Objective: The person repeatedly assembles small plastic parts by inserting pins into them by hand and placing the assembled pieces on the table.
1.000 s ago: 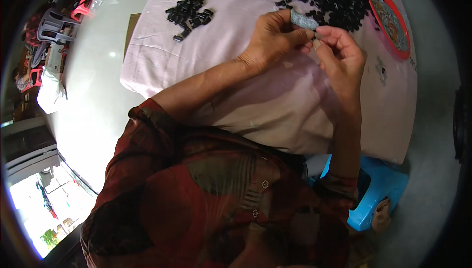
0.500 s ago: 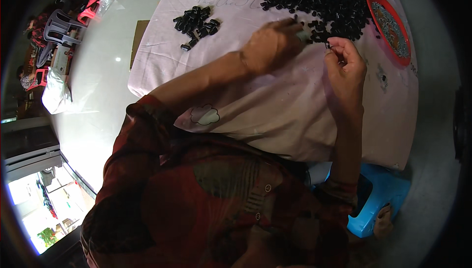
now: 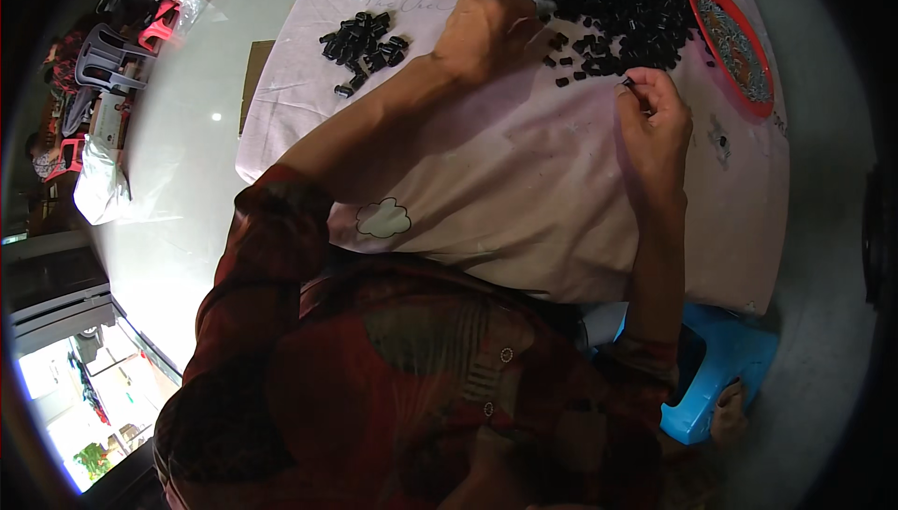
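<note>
Small black cylindrical pieces lie in a large pile [image 3: 599, 5] at the table's far side. A smaller heap of them [image 3: 360, 47] sits farther left. My left hand [image 3: 482, 33] is over the tablecloth at the large pile's left edge, with fingers bent; its fingertips are partly hidden and slightly blurred. My right hand [image 3: 659, 122] rests near the pile's front edge. Its thumb and index finger pinch a small black piece [image 3: 628, 83], which the fingertips mostly cover. Several loose pieces [image 3: 561, 61] lie between the two hands.
A red oval tray [image 3: 769, 89] with small metal parts stands to the right of the pile. The pink tablecloth [image 3: 524, 201] covers the table. A blue plastic stool [image 3: 720, 370] is under the near right edge. Chairs [image 3: 108, 59] and people are at far left.
My left hand has moved left and away from me, from the loose pieces toward the pile's left edge. My right hand keeps its pinch. The whole view has shifted slightly.
</note>
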Available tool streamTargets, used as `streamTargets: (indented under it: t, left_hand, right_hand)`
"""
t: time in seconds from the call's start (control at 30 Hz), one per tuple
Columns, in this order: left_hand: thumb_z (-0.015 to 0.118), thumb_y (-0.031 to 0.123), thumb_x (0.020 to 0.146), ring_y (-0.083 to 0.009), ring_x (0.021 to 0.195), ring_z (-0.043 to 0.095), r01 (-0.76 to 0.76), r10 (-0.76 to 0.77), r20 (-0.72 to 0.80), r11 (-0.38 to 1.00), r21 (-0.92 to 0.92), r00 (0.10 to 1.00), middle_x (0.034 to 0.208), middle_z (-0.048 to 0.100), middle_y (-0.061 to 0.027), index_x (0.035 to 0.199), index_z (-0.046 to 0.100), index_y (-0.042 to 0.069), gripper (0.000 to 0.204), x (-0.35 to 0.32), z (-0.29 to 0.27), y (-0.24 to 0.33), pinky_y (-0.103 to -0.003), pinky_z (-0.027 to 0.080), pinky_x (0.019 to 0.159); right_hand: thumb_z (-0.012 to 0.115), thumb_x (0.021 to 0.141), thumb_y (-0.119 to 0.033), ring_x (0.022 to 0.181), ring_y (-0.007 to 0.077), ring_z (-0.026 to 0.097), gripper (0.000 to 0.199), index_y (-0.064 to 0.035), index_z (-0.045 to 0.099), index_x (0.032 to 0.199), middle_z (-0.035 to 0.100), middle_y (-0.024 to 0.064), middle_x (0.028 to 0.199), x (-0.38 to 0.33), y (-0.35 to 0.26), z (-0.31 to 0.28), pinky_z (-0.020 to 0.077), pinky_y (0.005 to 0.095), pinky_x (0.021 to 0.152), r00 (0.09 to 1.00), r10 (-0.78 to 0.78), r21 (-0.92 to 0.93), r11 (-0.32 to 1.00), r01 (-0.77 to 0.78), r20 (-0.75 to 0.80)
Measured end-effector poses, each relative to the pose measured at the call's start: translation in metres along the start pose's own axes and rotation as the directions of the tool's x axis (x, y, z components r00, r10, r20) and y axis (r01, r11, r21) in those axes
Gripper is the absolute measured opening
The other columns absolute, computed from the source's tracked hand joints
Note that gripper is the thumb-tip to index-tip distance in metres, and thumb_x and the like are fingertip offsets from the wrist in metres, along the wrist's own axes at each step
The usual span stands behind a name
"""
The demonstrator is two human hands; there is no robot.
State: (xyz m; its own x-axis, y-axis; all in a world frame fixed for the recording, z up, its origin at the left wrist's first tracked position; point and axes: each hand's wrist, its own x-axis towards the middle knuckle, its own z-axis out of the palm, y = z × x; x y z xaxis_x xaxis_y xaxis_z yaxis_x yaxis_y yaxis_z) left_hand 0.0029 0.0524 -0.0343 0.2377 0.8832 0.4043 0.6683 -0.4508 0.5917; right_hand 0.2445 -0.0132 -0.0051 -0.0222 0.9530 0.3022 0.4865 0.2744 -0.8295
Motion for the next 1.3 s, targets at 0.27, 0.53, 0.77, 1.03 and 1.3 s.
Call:
streamTargets:
  t: [0.27,0.53,0.77,1.03,1.3]
  left_hand:
    - [0.052,0.046,0.098,-0.0347,0.142,0.037,-0.353,0.320,0.154,0.887,0.297,0.935,0.146,0.050,-0.0161,0.127,0.065,0.018,0.043,-0.011,0.033,0.013,-0.058,0.020,0.118]
    - [0.068,0.017,0.088,-0.0187,0.080,0.070,0.143,-0.151,-0.015,0.957,-0.254,0.988,0.097,0.074,-0.0104,0.112,0.073,0.012,0.025,0.042,-0.003,-0.003,-0.032,0.056,0.075]
    - [0.072,0.019,0.081,-0.0246,0.079,0.070,-0.013,0.015,0.148,1.000,-0.010,0.989,0.092,0.074,-0.0106,0.113,0.073,0.015,0.032,0.064,0.022,-0.008,-0.035,0.057,0.074]
    - [0.066,0.010,0.092,-0.0120,0.071,0.068,-0.078,0.072,-0.043,0.983,-0.163,0.996,0.089,0.073,-0.0077,0.109,0.073,0.006,0.019,0.036,0.015,-0.004,-0.027,0.055,0.062]
    - [0.072,0.020,0.084,-0.0272,0.076,0.070,-0.160,0.157,0.064,0.986,0.047,0.985,0.089,0.071,-0.0133,0.103,0.073,0.010,0.022,0.047,0.026,0.015,-0.036,0.055,0.074]
  right_hand:
    - [0.060,0.092,-0.007,0.077,0.0105,0.056,0.013,0.0020,0.061,0.102,0.065,0.0052,0.086,0.004,0.007,-0.001,0.0474,0.0265,0.074,1.000,-0.022,-0.082,0.996,0.023,0.011]
    - [0.062,0.092,-0.007,0.077,0.0093,0.055,0.012,0.0014,0.062,0.099,0.064,0.0037,0.086,0.004,0.004,-0.002,0.0466,0.0257,0.073,0.996,-0.023,-0.093,0.996,0.016,-0.083]
    - [0.063,0.091,-0.007,0.076,0.0074,0.053,0.012,0.0009,0.062,0.101,0.063,0.0013,0.086,0.008,0.018,-0.001,0.0455,0.0238,0.071,0.996,-0.013,-0.069,0.998,0.007,-0.088]
    - [0.063,0.090,-0.006,0.071,0.0071,0.054,0.011,0.0008,0.063,0.099,0.063,0.0013,0.081,0.007,0.016,-0.004,0.0458,0.0238,0.065,0.992,-0.049,-0.095,0.995,0.038,-0.116]
    - [0.065,0.089,-0.007,0.068,0.0072,0.054,0.011,-0.0004,0.064,0.098,0.064,0.0014,0.079,0.008,0.018,-0.001,0.0462,0.0243,0.064,0.994,-0.034,-0.117,0.993,0.022,-0.100]
